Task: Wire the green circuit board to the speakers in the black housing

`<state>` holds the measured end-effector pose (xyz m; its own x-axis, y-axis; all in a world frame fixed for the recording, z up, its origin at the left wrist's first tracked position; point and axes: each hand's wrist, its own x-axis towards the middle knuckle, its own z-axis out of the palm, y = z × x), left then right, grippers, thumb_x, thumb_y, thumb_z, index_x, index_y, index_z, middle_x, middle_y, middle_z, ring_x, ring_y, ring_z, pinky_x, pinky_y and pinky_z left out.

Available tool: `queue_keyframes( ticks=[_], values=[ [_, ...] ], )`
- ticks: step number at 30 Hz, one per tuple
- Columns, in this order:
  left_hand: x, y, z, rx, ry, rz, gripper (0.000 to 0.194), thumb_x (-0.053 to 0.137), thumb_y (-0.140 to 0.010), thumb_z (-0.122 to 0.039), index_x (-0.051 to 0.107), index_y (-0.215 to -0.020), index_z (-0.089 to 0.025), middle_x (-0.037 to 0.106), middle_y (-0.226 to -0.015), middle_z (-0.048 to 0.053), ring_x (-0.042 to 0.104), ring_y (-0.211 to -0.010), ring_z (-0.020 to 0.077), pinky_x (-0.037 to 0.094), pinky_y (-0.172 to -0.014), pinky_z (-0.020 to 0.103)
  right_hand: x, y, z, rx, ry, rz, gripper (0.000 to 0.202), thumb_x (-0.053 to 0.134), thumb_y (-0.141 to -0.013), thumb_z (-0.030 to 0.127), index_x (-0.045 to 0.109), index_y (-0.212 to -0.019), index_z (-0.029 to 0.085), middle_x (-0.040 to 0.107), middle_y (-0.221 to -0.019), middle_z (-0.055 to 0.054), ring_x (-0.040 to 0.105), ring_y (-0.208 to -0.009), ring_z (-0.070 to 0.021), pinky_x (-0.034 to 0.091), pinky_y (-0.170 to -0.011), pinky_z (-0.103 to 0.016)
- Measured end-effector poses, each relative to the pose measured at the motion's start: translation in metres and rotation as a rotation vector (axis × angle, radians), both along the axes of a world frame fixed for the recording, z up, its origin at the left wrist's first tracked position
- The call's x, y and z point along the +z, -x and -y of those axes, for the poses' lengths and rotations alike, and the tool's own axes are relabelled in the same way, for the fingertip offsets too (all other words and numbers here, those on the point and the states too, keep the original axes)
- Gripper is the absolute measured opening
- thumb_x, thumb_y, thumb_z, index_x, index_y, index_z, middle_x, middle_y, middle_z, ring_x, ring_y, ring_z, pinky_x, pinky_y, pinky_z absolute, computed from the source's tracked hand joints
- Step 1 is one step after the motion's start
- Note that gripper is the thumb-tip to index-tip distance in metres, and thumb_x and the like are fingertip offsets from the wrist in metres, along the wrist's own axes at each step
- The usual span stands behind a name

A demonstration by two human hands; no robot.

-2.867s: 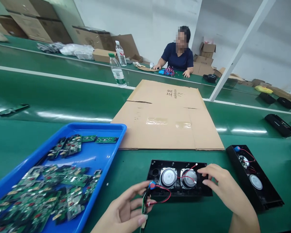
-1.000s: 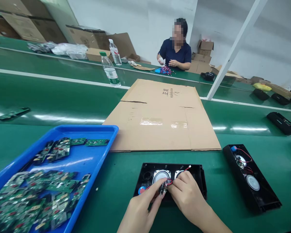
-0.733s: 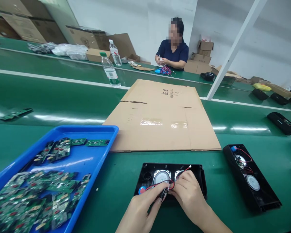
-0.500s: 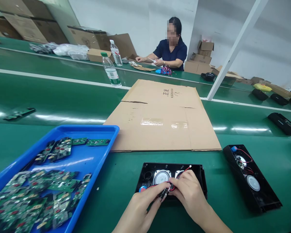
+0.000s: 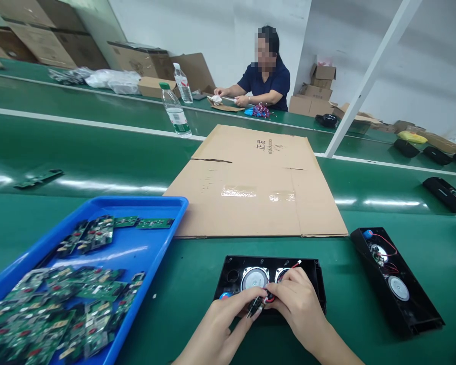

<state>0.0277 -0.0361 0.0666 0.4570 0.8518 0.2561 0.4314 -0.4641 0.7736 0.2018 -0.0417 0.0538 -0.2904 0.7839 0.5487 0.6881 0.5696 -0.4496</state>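
Observation:
In front of me a black speaker housing (image 5: 222, 274) lies open side up, with round speaker drivers (image 5: 254, 278) and a blue-ended part (image 5: 225, 295) inside. My left hand (image 5: 228, 322) pinches a small circuit board (image 5: 255, 306), seen nearly edge-on, over the housing's near edge. Against it, my right hand (image 5: 298, 299) is closed on red and black wires (image 5: 269, 299); the exact grip is hidden by the fingers. A loose wire end with a white plug (image 5: 299, 262) sticks up behind the right hand.
A blue tray (image 5: 137, 299) of green circuit boards stands left. Right is another open speaker housing (image 5: 397, 284). Flattened cardboard (image 5: 258, 213) lies beyond my hands. Farther back are a water bottle (image 5: 177, 114), more black housings (image 5: 446, 194) and a seated co-worker (image 5: 268, 83).
My fingers have shifted slightly around the small board, which shows a little more now. The lone circuit board at far left has slid right. The co-worker's hands have moved.

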Motion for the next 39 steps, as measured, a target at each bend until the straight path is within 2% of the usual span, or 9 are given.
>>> queue_keyframes(
  ticks=[4, 8, 11, 13, 18, 21, 27, 32, 39],
  values=[
    [-0.004, -0.004, -0.001, 0.009, 0.064, 0.074, 0.022, 0.045, -0.089, -0.02, 0.056, -0.105, -0.031, 0.074, -0.083, -0.005, 0.067, -0.062, 0.0118, 0.053, -0.061, 0.016, -0.004, -0.002, 0.001, -0.037, 0.036, 0.019, 0.034, 0.038, -0.098, 0.037, 0.063, -0.088, 0.016, 0.061, -0.067, -0.002, 0.051, -0.063, -0.0139, 0.041, -0.057, -0.027],
    [-0.01, -0.004, 0.001, 0.104, 0.205, 0.142, 0.02, 0.054, -0.086, -0.028, 0.056, -0.105, -0.031, 0.073, -0.08, -0.005, 0.067, -0.059, 0.012, 0.056, -0.057, 0.016, -0.005, -0.01, 0.002, -0.187, 0.028, 0.044, 0.045, 0.035, -0.096, 0.048, 0.063, -0.099, 0.013, 0.064, -0.07, -0.004, 0.058, -0.059, -0.0139, 0.045, -0.052, -0.026],
    [-0.01, -0.001, 0.003, 0.206, 0.256, 0.142, 0.018, 0.055, -0.084, -0.034, 0.058, -0.101, -0.03, 0.063, -0.058, -0.007, 0.062, -0.047, 0.0126, 0.056, -0.051, 0.018, -0.004, -0.017, 0.001, -0.295, 0.027, 0.096, 0.043, 0.03, -0.1, 0.038, 0.065, -0.094, 0.013, 0.067, -0.072, -0.005, 0.062, -0.061, -0.0146, 0.048, -0.053, -0.026],
    [-0.009, -0.001, 0.004, 0.242, 0.285, 0.161, 0.017, 0.056, -0.083, -0.035, 0.058, -0.099, -0.029, 0.062, -0.056, -0.007, 0.063, -0.048, 0.0136, 0.057, -0.053, 0.019, -0.005, -0.018, 0.0, -0.318, 0.022, 0.102, 0.04, 0.03, -0.1, 0.032, 0.064, -0.088, 0.014, 0.066, -0.072, -0.006, 0.062, -0.064, -0.0159, 0.049, -0.054, -0.027],
    [-0.008, -0.001, 0.001, 0.292, 0.316, 0.237, 0.017, 0.057, -0.082, -0.035, 0.056, -0.097, -0.026, 0.074, -0.083, -0.001, 0.072, -0.072, 0.0183, 0.06, -0.066, 0.025, -0.013, -0.01, 0.004, -0.212, 0.151, -0.196, 0.021, 0.037, -0.097, 0.024, 0.056, -0.091, 0.018, 0.063, -0.077, -0.004, 0.062, -0.069, -0.0141, 0.053, -0.059, -0.025],
    [-0.009, 0.0, -0.001, 0.302, 0.287, 0.219, 0.018, 0.056, -0.083, -0.035, 0.053, -0.098, -0.026, 0.075, -0.085, -0.001, 0.073, -0.074, 0.0177, 0.06, -0.065, 0.023, -0.015, -0.005, 0.008, -0.169, 0.224, -0.283, 0.013, 0.043, -0.095, 0.027, 0.052, -0.093, 0.018, 0.064, -0.079, -0.004, 0.063, -0.07, -0.0144, 0.053, -0.06, -0.025],
    [-0.013, -0.002, 0.002, 0.297, 0.148, 0.159, 0.015, 0.054, -0.086, -0.031, 0.051, -0.1, -0.028, 0.074, -0.083, -0.004, 0.072, -0.068, 0.0132, 0.058, -0.063, 0.018, -0.003, -0.002, 0.006, 0.055, 0.076, -0.015, 0.022, 0.04, -0.094, 0.014, 0.061, -0.087, 0.017, 0.062, -0.071, -0.003, 0.051, -0.064, -0.0143, 0.043, -0.059, -0.028],
    [-0.018, -0.007, 0.005, 0.267, 0.099, 0.133, 0.017, 0.053, -0.086, -0.028, 0.053, -0.103, -0.029, 0.073, -0.082, -0.005, 0.071, -0.066, 0.0119, 0.056, -0.06, 0.016, -0.005, -0.001, 0.003, -0.021, 0.055, 0.128, 0.026, 0.035, -0.093, 0.014, 0.058, -0.082, 0.016, 0.056, -0.067, -0.003, 0.046, -0.063, -0.015, 0.038, -0.059, -0.028],
    [-0.024, -0.011, 0.007, 0.245, 0.071, 0.183, 0.017, 0.054, -0.086, -0.025, 0.053, -0.103, -0.029, 0.072, -0.084, -0.005, 0.07, -0.068, 0.011, 0.056, -0.066, 0.016, -0.01, -0.002, 0.003, -0.043, 0.023, 0.17, 0.03, 0.031, -0.094, 0.012, 0.054, -0.075, 0.016, 0.053, -0.064, -0.002, 0.042, -0.062, -0.0145, 0.034, -0.06, -0.027]
  ],
)
